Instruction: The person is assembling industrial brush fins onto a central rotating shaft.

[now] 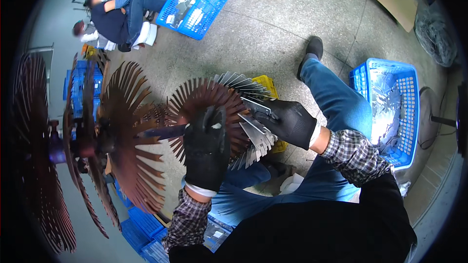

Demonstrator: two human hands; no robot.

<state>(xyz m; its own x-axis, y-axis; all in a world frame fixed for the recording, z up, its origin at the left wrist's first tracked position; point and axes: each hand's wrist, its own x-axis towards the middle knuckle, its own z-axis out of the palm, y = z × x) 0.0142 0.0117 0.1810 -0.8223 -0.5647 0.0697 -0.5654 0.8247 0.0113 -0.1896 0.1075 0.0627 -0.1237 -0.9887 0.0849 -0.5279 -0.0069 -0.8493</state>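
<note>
In front of me a brown disc [197, 98] with a slotted rim stands on a shaft. Thin grey metal plates [258, 142] fan out from its right side, sitting in the slots. My right hand [291, 122], in a black glove, is closed on a flat metal plate [257, 105] at the disc's right edge. My left hand [207, 148], also gloved in black, lies against the near face of the disc with its fingers stretched upward. It covers part of the disc and the end of the shaft.
More brown slotted discs [129, 136] stand on the rack at left. A blue basket [412, 112] of plates is by my right leg, another blue basket [207, 19] at the far side near a seated person [117, 22]. A yellow crate [265, 85] stands behind the disc.
</note>
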